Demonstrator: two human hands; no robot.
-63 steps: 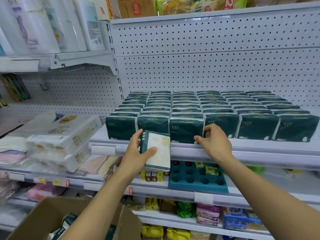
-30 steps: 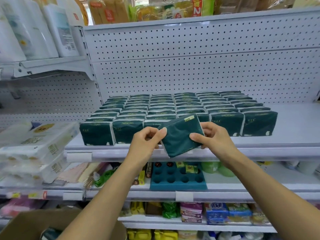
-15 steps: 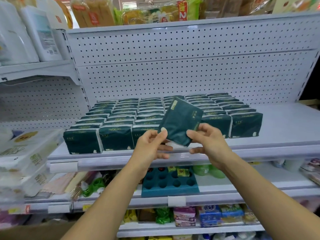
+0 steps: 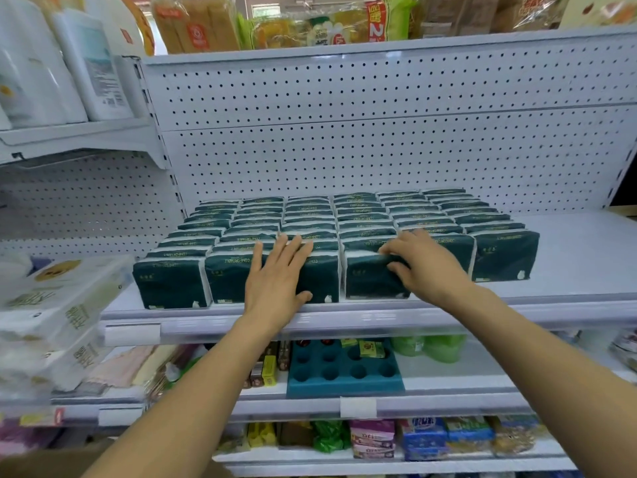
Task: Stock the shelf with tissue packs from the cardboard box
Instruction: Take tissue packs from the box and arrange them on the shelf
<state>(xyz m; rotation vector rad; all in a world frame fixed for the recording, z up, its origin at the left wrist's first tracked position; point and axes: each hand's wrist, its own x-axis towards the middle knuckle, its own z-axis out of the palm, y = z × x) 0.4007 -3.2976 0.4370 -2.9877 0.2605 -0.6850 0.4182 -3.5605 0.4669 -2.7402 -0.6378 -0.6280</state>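
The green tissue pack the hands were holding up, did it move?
Yes. The tissue pack went down and back, into the front row on the shelf, under the right hand.

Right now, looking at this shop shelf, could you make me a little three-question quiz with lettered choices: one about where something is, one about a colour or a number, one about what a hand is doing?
1. Where is the blue tray with round holes?
A. on the shelf below the tissue packs
B. on top of the packs
C. above the pegboard

2. How many packs stand across the front row?
A. three
B. six
C. ten

3. What is the left hand doing?
A. gripping a bottle
B. lying flat on the front packs
C. hanging at the side

Answers:
1 A: the blue tray sits under the tissue packs.
2 B: six columns show.
3 B: the left hand has straight fingers on the packs; the right hand curls over one pack's top.
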